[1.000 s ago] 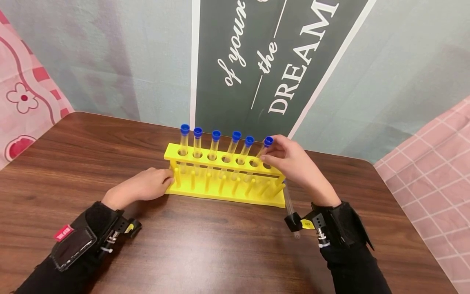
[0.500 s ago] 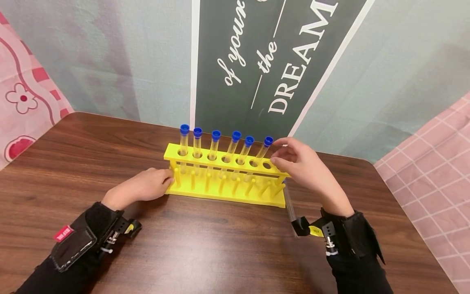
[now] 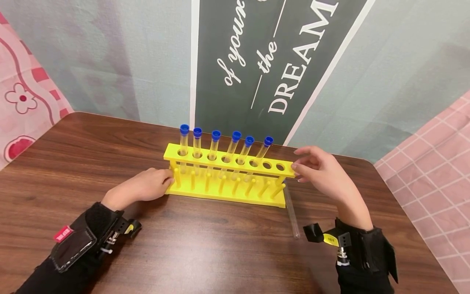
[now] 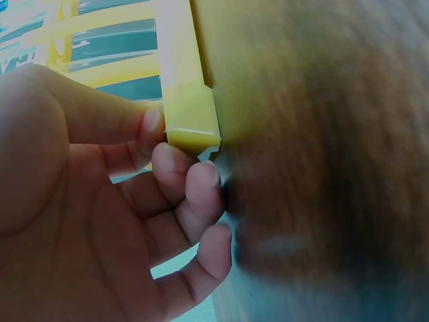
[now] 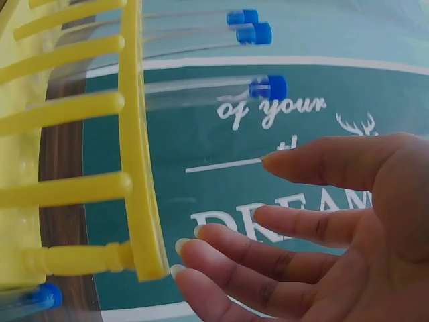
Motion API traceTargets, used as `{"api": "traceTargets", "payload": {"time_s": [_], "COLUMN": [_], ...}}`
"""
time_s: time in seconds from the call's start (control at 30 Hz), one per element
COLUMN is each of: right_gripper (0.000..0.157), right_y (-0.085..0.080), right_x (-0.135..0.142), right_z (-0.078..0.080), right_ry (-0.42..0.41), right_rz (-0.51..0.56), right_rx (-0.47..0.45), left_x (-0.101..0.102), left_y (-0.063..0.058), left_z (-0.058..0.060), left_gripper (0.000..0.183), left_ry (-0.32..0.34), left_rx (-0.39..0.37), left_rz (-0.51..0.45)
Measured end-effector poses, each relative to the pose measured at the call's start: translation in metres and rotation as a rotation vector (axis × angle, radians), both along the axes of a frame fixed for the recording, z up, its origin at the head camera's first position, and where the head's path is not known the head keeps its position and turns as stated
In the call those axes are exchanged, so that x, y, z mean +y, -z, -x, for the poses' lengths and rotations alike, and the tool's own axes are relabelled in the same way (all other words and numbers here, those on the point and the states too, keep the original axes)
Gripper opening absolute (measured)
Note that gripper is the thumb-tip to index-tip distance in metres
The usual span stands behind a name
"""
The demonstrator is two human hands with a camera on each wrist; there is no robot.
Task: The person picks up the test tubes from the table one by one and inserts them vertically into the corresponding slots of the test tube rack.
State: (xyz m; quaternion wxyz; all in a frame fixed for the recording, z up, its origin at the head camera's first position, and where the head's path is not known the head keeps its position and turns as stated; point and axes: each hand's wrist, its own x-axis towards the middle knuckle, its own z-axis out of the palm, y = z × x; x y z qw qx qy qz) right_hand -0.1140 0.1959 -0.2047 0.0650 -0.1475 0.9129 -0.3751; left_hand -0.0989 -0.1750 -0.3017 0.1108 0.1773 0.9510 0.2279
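A yellow test tube rack [image 3: 220, 195] stands on the table with several blue-capped clear test tubes [image 3: 268, 141] in its holes. The two holes at its right end hold no tube. My left hand [image 3: 147, 184] grips the left end of the rack's base; in the left wrist view, the thumb and fingers [image 4: 204, 178] meet around the yellow end. Just beside the rack's right end is my right hand [image 3: 323, 171], fingers spread and relaxed, holding nothing. Another test tube [image 3: 292, 216] lies on the table by the rack's right end, its blue cap [image 5: 47, 295] close to the base.
The rack sits toward the back of a dark wooden table [image 3: 176, 245]. Behind it hangs a cloth with a dark green lettered panel [image 3: 227, 106]. Pink cloths border the left and right sides. Each wrist wears a black strap with a camera mount.
My right hand has let go of the rightmost standing test tube and moved right, past the rack's end, uncovering the two holes there. The left hand has stayed put.
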Motion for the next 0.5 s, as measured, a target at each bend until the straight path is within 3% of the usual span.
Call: {"api": "traceTargets", "payload": {"time_s": [0.5], "right_gripper": [0.032], "right_y": [0.009], "right_x": [0.021], "right_z": [0.002], "right_ry": [0.079], "right_rz": [-0.110], "right_rx": [-0.056], "left_x": [0.001], "left_y": [0.000], "left_z": [0.001], "left_gripper": [0.017], "left_ry": [0.004], "left_rx": [-0.002], "left_rz": [-0.003]}}
